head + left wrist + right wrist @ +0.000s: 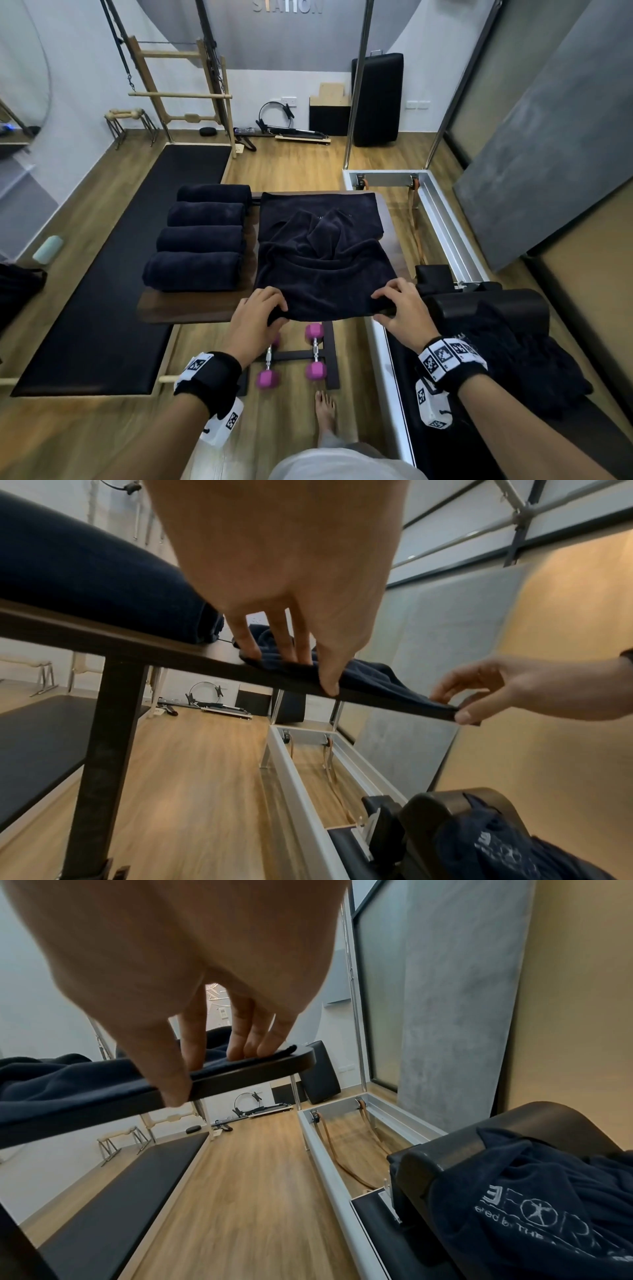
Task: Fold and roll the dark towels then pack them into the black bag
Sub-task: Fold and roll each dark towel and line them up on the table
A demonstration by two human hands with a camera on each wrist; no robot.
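Note:
A dark navy towel lies crumpled on the right half of a brown wooden table, over another flat dark cloth. My left hand pinches its near left corner at the table's front edge, thumb below and fingers on top. My right hand pinches the near right corner the same way. Several rolled dark towels lie side by side on the table's left half. The left wrist view shows my left hand on the towel; in the right wrist view, my right hand grips the towel.
Pink dumbbells sit on a rack under the table's front. A black mat lies on the floor at left. At right, a reformer frame and a black barrel carry a heap of dark towels. A dark object shows at the left edge.

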